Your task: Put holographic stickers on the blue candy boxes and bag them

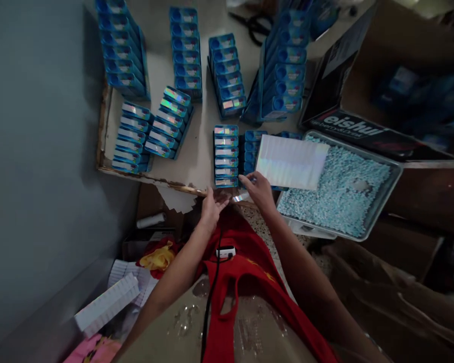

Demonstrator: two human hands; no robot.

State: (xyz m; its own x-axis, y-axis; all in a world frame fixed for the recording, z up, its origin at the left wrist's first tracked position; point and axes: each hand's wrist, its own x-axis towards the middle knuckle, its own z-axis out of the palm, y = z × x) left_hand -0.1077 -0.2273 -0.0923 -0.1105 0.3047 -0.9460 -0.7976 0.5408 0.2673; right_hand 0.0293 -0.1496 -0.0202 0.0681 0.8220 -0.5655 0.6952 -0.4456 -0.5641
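The person's left hand (pixel 214 205) lies at the near edge of the table (pixel 202 146), fingers stretched out almost flat and close together, with nothing visibly in its grasp. The right hand (pixel 259 189) is just to the right of it, fingers bent, its fingertips at the near left corner of a holographic sticker sheet (pixel 291 162). A small shiny strip (pixel 241 197) shows between the two hands, touching the right hand's lower edge; whether the fingers pinch it cannot be told.

The sheet lies tilted over the left end of a metal tray (pixel 391 184) filled with pale blue pellets (pixel 340 194), right of the hands. Just beyond the left hand stands a row of blue boxes (pixel 226 156), each with a rainbow label on its top; the print on them is too small to read. More stacks of blue boxes (pixel 187 50) cover the far part of the table, and black scissors (pixel 254 25) lie at the far edge.

To the far right an open carton (pixel 350 126) carries white lettering, of which "eishui" can be read. A red apron (pixel 245 282) hangs at the person's front, and a second white sheet (pixel 106 303) lies near left on the floor.
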